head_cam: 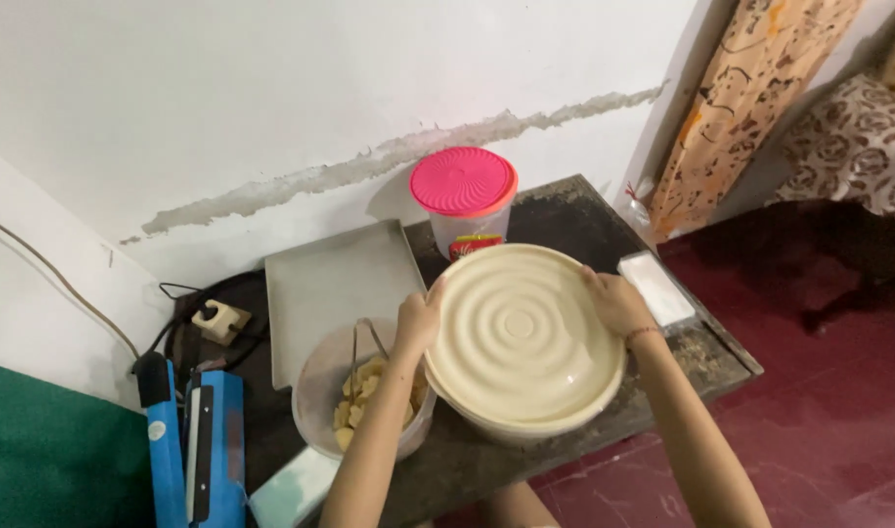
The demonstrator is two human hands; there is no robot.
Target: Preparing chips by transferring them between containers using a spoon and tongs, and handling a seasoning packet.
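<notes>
Now both hands grip cream lid [522, 332]: left hand [418, 321] & right hand [615, 301] at opp. rims.

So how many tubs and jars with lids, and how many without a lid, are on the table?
With a lid: 2, the cream tub held by the left hand and right hand, and the pink-lidded jar.
Without a lid: 1, the clear tub of pale pieces.
Total: 3
</notes>
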